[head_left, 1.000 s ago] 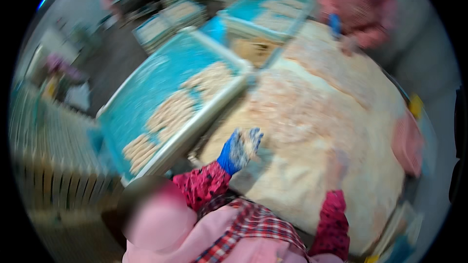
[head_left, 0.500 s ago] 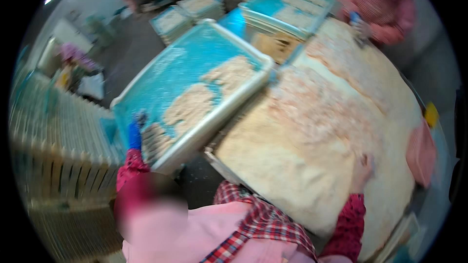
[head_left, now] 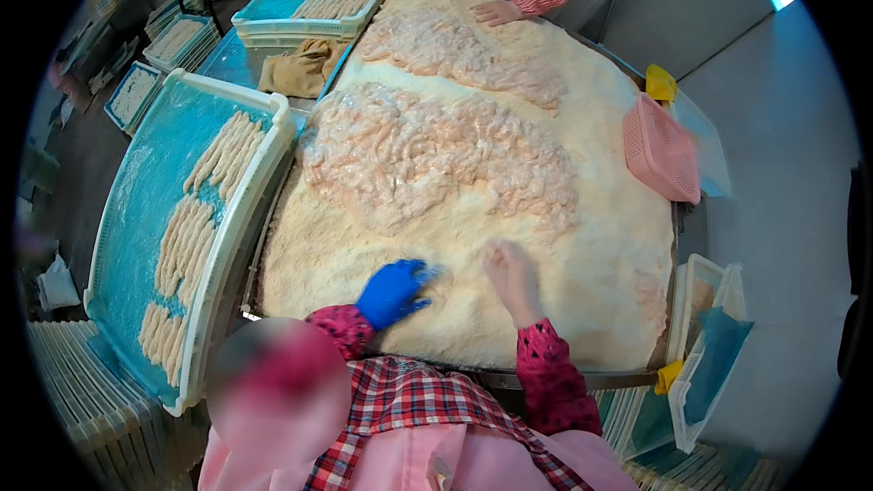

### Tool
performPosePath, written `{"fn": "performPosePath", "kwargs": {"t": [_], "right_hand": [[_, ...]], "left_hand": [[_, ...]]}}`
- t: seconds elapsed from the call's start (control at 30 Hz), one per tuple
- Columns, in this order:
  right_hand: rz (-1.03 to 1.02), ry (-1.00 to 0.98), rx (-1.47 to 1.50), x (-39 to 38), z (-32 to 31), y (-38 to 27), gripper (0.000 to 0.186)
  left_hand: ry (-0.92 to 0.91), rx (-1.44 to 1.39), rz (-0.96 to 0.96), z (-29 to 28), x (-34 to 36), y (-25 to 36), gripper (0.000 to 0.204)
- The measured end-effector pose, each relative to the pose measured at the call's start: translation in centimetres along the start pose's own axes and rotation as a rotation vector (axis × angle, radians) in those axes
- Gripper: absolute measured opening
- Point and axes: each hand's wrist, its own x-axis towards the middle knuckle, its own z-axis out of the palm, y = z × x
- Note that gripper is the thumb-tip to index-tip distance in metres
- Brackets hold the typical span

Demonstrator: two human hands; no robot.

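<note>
Two heaps of raw pinkish meat strips (head_left: pixel 436 159) lie across the middle and far part of the powder-covered worktable (head_left: pixel 627 380). Half a second ago the left hand (head_left: pixel 393 293) was at the tray (head_left: pixel 136 191) left of the worktable; now, blue-gloved, it is over the powder (head_left: pixel 600 309) by the worktable's near edge, fingers parted and loosely extended. The bare right hand (head_left: pixel 511 271) is over the powder beside it, fingers curled; whether they grip anything, I cannot tell. Three groups of coated strips (head_left: pixel 185 245) lie in the tray left of the worktable.
</note>
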Motion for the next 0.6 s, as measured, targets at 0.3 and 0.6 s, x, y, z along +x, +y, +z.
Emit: {"fn": "performPosePath", "kwargs": {"t": [0.3, 0.6], "right_hand": [[-0.174, 0.176, -0.567, 7.9, -0.2, 1.3, 0.014], [-0.407, -0.035, -0.068, 2.3, -1.5, -1.8, 0.022]], "left_hand": [[0.089, -0.054, -0.179, 1.4, 3.0, -1.3, 0.025], [0.297, -0.083, -0.111, 0.7, 0.1, -2.4, 0.035]]}}
